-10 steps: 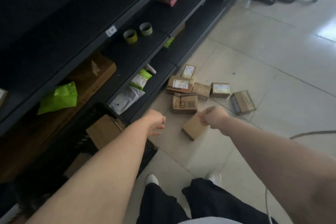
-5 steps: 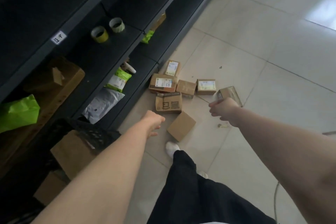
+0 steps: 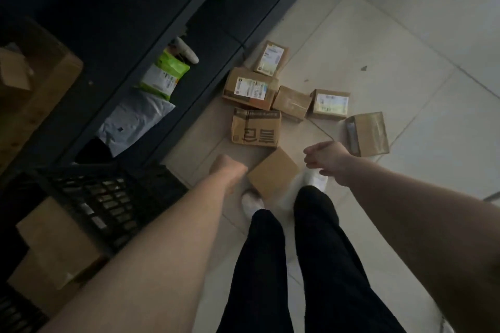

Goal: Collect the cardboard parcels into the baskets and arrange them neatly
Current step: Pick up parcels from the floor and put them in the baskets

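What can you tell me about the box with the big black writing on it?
The printed box is closed brown cardboard, with a dark band along its far edge and big dark marks on top. It lies flat on the tiled floor by the shelf base. Neither left hand nor right hand touches it.

The left hand (image 3: 228, 168) and right hand (image 3: 323, 156) hover empty either side of a plain parcel (image 3: 273, 171) on the tiled floor (image 3: 411, 35).

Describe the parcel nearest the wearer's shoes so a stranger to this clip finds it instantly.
At the foot of the dark shelving, cardboard parcels lie scattered on the tiled floor. The plain parcel lies nearest the shoes, between the left hand and right hand. Unlike its neighbours, it shows no label, print or tape.
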The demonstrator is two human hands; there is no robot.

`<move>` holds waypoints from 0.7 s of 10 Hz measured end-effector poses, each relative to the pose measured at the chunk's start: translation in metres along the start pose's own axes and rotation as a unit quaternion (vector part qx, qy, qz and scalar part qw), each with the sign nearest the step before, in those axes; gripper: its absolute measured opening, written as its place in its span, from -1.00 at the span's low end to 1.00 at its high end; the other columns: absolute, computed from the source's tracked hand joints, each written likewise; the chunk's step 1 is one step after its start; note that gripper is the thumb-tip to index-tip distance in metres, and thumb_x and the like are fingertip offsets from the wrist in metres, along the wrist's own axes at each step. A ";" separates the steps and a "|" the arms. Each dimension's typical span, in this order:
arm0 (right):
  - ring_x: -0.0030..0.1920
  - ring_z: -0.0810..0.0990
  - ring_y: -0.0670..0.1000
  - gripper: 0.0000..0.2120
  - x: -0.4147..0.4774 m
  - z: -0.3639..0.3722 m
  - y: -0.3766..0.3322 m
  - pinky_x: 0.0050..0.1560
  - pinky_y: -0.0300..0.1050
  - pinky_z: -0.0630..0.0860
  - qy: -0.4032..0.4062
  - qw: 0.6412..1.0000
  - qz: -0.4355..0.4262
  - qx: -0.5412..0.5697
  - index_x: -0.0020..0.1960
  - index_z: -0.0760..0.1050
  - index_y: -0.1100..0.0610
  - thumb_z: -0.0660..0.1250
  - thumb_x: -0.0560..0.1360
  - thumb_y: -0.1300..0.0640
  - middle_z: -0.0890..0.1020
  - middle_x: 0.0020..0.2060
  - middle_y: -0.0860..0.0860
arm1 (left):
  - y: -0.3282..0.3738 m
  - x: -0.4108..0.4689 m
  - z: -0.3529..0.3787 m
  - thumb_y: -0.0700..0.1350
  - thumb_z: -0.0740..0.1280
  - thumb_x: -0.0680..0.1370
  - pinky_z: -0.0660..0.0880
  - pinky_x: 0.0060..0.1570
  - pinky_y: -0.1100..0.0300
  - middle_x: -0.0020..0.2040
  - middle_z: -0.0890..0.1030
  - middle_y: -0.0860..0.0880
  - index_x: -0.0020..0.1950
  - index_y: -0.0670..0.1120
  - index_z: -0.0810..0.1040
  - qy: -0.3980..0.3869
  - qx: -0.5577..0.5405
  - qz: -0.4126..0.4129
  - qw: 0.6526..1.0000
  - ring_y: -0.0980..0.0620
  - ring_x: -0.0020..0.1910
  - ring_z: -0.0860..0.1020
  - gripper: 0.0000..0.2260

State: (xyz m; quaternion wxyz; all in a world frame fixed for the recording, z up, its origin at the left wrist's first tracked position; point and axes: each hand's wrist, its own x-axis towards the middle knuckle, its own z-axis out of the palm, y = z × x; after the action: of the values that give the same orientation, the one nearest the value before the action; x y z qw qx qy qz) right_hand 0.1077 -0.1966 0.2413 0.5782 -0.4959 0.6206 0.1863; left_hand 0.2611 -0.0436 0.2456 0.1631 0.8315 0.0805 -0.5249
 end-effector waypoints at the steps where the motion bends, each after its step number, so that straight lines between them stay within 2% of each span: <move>1: 0.14 0.61 0.12 -0.74 0.052 0.008 -0.006 -0.02 -0.08 0.49 -0.026 0.999 0.017 -0.015 0.20 0.56 0.24 0.30 0.53 0.35 0.63 0.05 0.14 | -0.006 0.065 0.025 -0.19 0.37 0.53 0.56 0.13 -0.06 0.24 0.55 -0.21 0.40 -0.18 0.42 0.005 0.012 -0.021 1.000 -0.20 0.19 0.54 -0.56; 2: 0.01 0.62 0.03 -0.79 0.111 0.016 -0.008 -0.22 -0.21 0.44 -0.046 0.997 0.023 -0.060 0.15 0.57 0.26 0.28 0.54 0.35 0.63 -0.06 0.09 | -0.010 0.112 0.053 -0.18 0.37 0.53 0.56 0.16 -0.11 0.19 0.58 -0.23 0.30 -0.19 0.50 0.015 0.027 -0.046 0.998 -0.21 0.18 0.55 -0.65; 3: -0.02 0.65 0.06 -0.74 0.175 0.025 0.003 -0.10 -0.12 0.54 -0.045 0.992 0.013 -0.115 0.14 0.62 0.21 0.29 0.50 0.34 0.63 -0.18 0.02 | -0.017 0.160 0.083 -0.20 0.36 0.54 0.58 0.11 -0.07 0.17 0.57 -0.21 0.27 -0.23 0.52 0.001 -0.003 -0.092 0.996 -0.21 0.16 0.55 -0.69; 4: 0.09 0.62 0.10 -0.72 0.228 0.037 0.013 0.01 -0.09 0.55 -0.034 0.973 -0.032 -0.226 0.19 0.60 0.13 0.28 0.51 0.26 0.64 0.00 0.05 | -0.028 0.202 0.118 -0.19 0.37 0.54 0.57 0.10 0.01 0.27 0.53 -0.19 0.37 -0.23 0.44 -0.021 -0.039 -0.134 0.990 -0.20 0.21 0.53 -0.59; 5: 0.11 0.60 0.10 -0.70 0.270 0.058 0.022 0.09 -0.12 0.53 -0.023 0.955 -0.072 -0.288 0.21 0.58 0.07 0.28 0.50 0.21 0.61 0.14 0.06 | -0.043 0.237 0.150 -0.15 0.40 0.53 0.56 -0.11 0.04 0.32 0.48 -0.18 0.42 -0.19 0.39 -0.030 -0.130 -0.198 0.971 -0.20 0.21 0.51 -0.52; 6: 0.22 0.50 0.10 -0.58 0.298 0.081 0.030 0.12 -0.15 0.41 0.031 0.921 -0.161 -0.353 0.34 0.45 0.07 0.32 0.49 0.19 0.50 0.24 0.07 | -0.058 0.257 0.176 -0.05 0.36 0.59 0.54 0.00 -0.11 0.37 0.41 -0.21 0.48 -0.16 0.31 -0.045 -0.224 -0.286 0.931 -0.25 0.31 0.43 -0.49; 7: 0.34 0.32 0.15 -0.49 0.310 0.097 0.028 0.32 0.00 0.30 0.079 0.861 -0.284 -0.414 0.40 0.35 0.05 0.35 0.48 0.12 0.36 0.32 0.10 | -0.073 0.272 0.201 0.09 0.27 0.63 0.47 0.16 -0.27 0.51 0.26 -0.17 0.56 -0.06 0.19 -0.076 -0.288 -0.350 0.888 -0.29 0.42 0.30 -0.43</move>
State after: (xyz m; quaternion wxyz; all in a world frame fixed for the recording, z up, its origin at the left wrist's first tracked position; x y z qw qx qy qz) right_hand 0.1854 -0.2305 -0.0736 0.2968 -0.8572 0.3626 0.2139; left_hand 0.1876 -0.0575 -0.0922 0.2064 0.6236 0.5010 -0.5634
